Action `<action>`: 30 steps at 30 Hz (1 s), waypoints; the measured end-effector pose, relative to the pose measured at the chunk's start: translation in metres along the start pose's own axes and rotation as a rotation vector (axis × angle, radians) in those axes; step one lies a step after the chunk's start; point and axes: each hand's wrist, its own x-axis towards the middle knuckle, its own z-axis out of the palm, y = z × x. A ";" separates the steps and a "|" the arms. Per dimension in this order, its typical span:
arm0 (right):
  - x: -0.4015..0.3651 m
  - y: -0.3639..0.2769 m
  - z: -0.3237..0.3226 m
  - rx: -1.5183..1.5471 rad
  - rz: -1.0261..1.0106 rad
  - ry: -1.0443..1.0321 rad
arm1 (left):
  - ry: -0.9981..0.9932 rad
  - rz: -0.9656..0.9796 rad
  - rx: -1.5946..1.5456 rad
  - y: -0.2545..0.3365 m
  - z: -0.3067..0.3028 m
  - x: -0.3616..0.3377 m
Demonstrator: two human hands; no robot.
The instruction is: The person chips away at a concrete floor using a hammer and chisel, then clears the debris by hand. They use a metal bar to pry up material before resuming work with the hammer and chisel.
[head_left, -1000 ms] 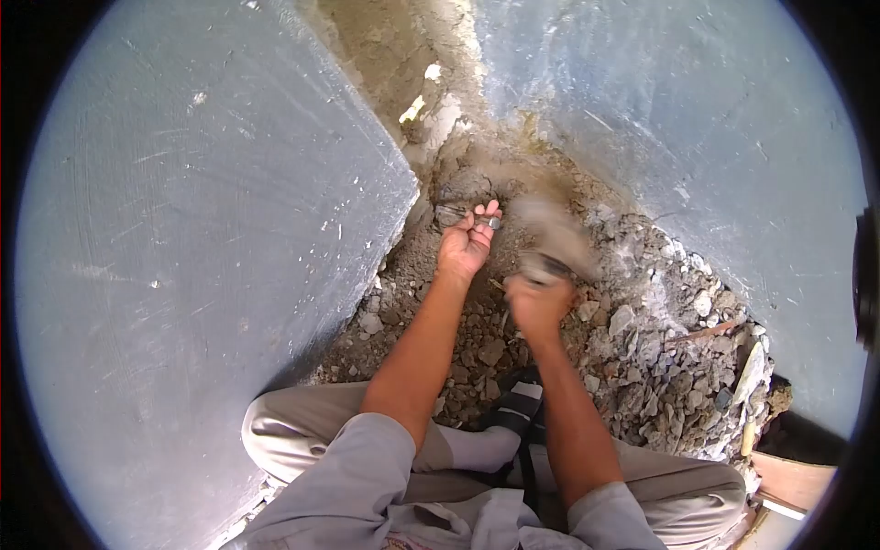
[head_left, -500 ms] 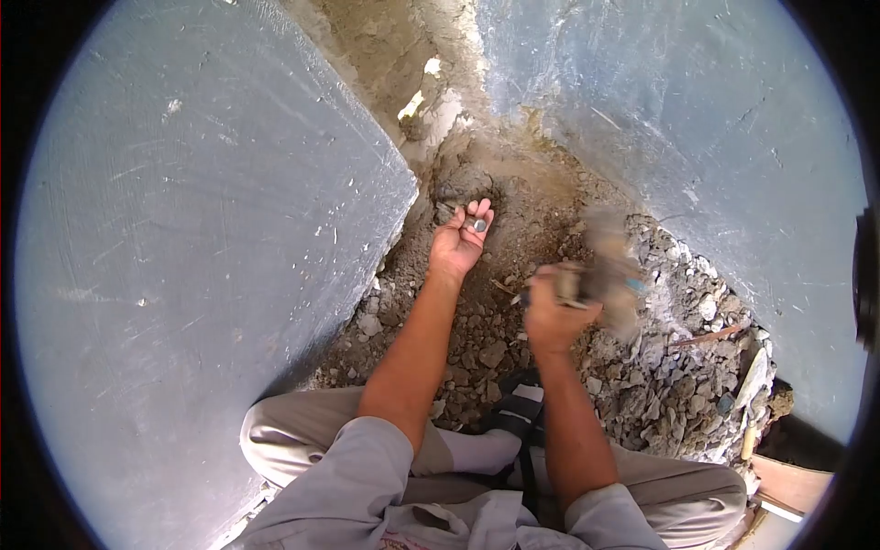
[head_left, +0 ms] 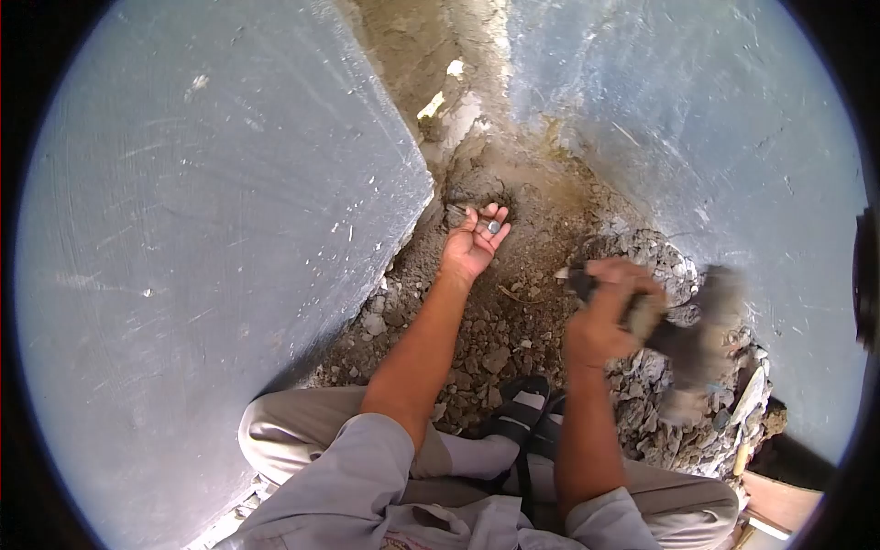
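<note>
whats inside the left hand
A short metal rod, likely a chisel: only its grey round end shows in the curled left hand. Its shaft and tip are covered by the hand.

A grey plastered wall (head_left: 202, 229) fills the left and a 2nd wall (head_left: 724, 119) the far right, with brown earth (head_left: 412, 46) in the gap between them. Broken rubble (head_left: 660, 412) is heaped at the right. A black sandal (head_left: 518, 417) lies near centre.
</note>
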 end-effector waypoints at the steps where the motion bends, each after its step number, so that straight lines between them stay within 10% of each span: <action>1: -0.040 0.040 0.005 -0.124 0.117 -0.055 | 0.000 0.009 -0.002 0.002 -0.002 0.004; 3: -0.095 0.096 0.012 -0.427 0.599 -0.611 | 0.001 0.004 0.007 -0.002 -0.005 0.008; 4: -0.096 0.090 0.011 -0.238 0.906 -0.601 | 0.003 0.020 -0.033 -0.004 -0.010 0.009; 7: -0.087 0.061 0.005 -0.093 1.006 -0.429 | -0.036 0.004 0.140 0.005 -0.008 0.005; 16: -0.036 0.032 0.003 -0.071 0.143 -0.038 | -0.066 -0.040 0.053 0.005 -0.014 0.008; 19: -0.094 0.111 0.014 -0.312 0.933 -0.701 | -0.024 -0.034 -0.044 -0.001 -0.017 0.014; 26: -0.071 0.057 -0.014 -0.105 1.045 -0.383 | 0.109 -0.136 0.046 0.000 -0.050 0.026; 30: -0.059 0.070 -0.028 0.001 1.020 -0.291 | 0.237 -0.393 0.614 0.002 -0.053 -0.004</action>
